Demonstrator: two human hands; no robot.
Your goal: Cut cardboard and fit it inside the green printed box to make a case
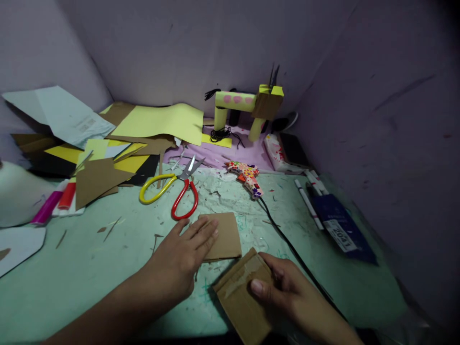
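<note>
My left hand (183, 256) lies flat with fingers stretched out on a small brown cardboard piece (226, 235) on the green table (89, 268). My right hand (287, 287) grips a second cardboard piece with tape on it (240, 297), thumb on top, at the table's front edge. Scissors with one yellow and one red handle (176, 187) lie just beyond the left hand. A patterned glue gun (247, 176) lies past the cardboard, and its black cable (287, 239) runs by the right hand.
Yellow paper (161, 122), brown cardboard sheets (97, 179) and markers (57, 201) pile up at the left. A yellow cardboard animal model (247, 108) stands at the back. White pens (307, 201) and a dark blue booklet (341, 225) lie at the right, beside the purple wall.
</note>
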